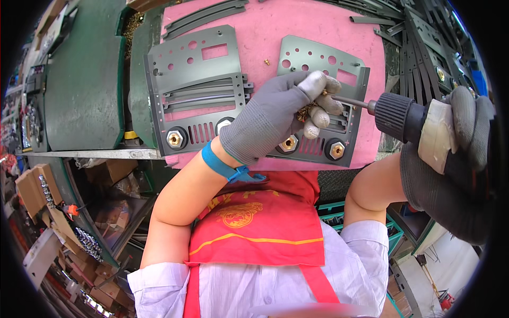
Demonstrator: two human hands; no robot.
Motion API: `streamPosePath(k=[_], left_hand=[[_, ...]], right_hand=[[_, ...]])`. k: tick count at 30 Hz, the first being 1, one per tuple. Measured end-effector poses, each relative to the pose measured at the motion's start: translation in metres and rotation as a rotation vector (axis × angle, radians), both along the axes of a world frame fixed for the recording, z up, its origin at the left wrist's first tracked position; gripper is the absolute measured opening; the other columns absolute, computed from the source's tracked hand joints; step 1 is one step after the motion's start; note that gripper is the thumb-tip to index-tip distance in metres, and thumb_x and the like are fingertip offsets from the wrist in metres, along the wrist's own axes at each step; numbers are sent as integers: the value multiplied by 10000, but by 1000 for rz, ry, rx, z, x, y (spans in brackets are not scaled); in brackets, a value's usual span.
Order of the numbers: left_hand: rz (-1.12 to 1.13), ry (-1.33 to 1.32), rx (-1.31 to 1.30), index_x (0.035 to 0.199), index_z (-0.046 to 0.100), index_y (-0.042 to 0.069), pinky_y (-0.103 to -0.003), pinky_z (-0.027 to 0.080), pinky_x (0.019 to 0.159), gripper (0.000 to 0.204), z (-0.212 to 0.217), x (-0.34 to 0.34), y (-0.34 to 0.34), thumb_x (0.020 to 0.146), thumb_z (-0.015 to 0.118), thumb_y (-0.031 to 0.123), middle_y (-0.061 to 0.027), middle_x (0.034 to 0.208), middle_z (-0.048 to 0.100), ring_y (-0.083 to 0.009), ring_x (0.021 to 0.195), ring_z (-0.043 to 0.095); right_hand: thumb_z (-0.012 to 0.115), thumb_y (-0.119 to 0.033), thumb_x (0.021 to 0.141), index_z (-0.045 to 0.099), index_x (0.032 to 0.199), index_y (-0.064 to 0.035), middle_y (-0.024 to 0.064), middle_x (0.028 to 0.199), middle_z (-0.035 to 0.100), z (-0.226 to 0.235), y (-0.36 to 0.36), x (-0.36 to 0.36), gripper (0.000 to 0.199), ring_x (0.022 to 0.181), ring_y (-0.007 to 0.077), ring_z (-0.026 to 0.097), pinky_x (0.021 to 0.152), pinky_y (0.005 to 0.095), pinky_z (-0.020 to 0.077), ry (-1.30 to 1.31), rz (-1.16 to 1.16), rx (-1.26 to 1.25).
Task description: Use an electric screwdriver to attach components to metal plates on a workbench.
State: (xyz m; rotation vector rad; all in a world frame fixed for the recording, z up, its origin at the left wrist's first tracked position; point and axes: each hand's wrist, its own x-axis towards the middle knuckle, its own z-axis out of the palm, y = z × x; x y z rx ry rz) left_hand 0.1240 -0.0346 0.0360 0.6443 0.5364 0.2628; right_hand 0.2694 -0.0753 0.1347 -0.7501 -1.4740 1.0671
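Observation:
My left hand (273,108), in a grey glove with whitened fingertips, is closed around several small brass screws (304,113). One of them is pinched between thumb and finger, against the tip of a power screwdriver (396,115). My right hand (445,183), in a dark grey glove, grips that screwdriver, its bit pointing left. Beneath my left hand lies a grey-green metal panel (298,47) with round holes, slots and brass fittings (336,150). A similar panel (185,66) rests to the left, with metal strips across its opening. My left hand covers parts of both panels.
A pink mat (260,37) lies under the panels, with a loose screw (266,62) between them. Curved metal strips (204,16) lie at the far edge. More strips and panels (419,58) are piled at far right. A green board (85,79) stands left.

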Motion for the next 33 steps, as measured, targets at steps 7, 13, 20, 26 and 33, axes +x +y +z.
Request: streamPosePath(k=[7, 13, 20, 26, 33], left_hand=[[34, -255, -366, 1213, 551, -32, -229, 431, 491, 469, -7, 6, -1, 1020, 427, 377, -87, 850, 636, -101, 576, 542], [-10, -419, -443, 1208, 547, -43, -252, 443, 491, 454, -13, 9, -11, 1028, 401, 347, -90, 842, 637, -120, 552, 533], [47, -294, -471, 1137, 591, -29, -272, 478, 568, 467, -4, 6, -16, 1027, 402, 384, -69, 817, 633, -110, 544, 521], [61, -324, -491, 1139, 592, -20, -259, 470, 562, 473, -5, 6, -17, 1019, 430, 409, -55, 822, 619, -99, 546, 508], [70, -403, -568, 1193, 554, -19, -222, 416, 488, 472, -9, 7, -22, 1011, 460, 405, -52, 823, 611, -100, 568, 511]], right_hand=[[510, -302, 900, 430, 967, -69, 40, 777, 368, 1, 2, -2, 255, 704, 143, 308, 611, 275, 273, -19, -32, 5], [509, -304, 902, 429, 966, -70, 39, 774, 367, 3, 3, -11, 256, 702, 143, 306, 611, 276, 272, -29, -55, 10], [507, -308, 903, 429, 964, -70, 38, 770, 364, 5, 1, -11, 258, 699, 143, 304, 612, 278, 271, -42, -84, 18], [505, -310, 905, 428, 963, -70, 38, 766, 362, 7, -2, -11, 259, 697, 143, 303, 612, 280, 270, -52, -110, 19], [503, -314, 906, 428, 961, -70, 37, 762, 360, 10, 0, -20, 261, 694, 143, 301, 612, 282, 269, -68, -139, 31]])
